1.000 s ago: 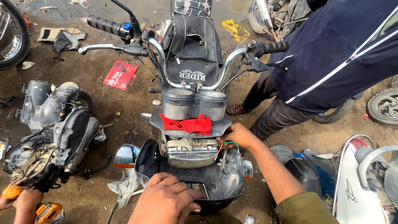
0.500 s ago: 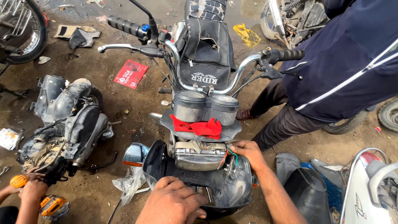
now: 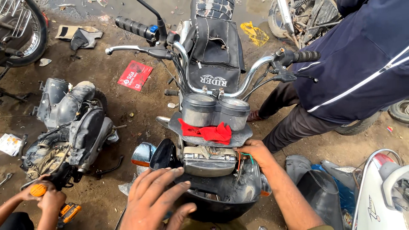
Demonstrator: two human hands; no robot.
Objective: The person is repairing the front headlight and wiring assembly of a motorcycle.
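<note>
Headlight shell [image 3: 221, 204], glossy black and bowl-shaped, sits open at the front of the motorcycle [image 3: 215, 51], just below the twin round gauges [image 3: 215, 110] and a red rag [image 3: 208, 131]. Inside it lie a grey metal block [image 3: 208, 161] and thin red and green wires [image 3: 243, 156]. The left hand [image 3: 155, 200] rests spread across the shell's near rim. The right hand [image 3: 254, 152] seems to pinch the wires, though its fingertips are hidden.
</note>
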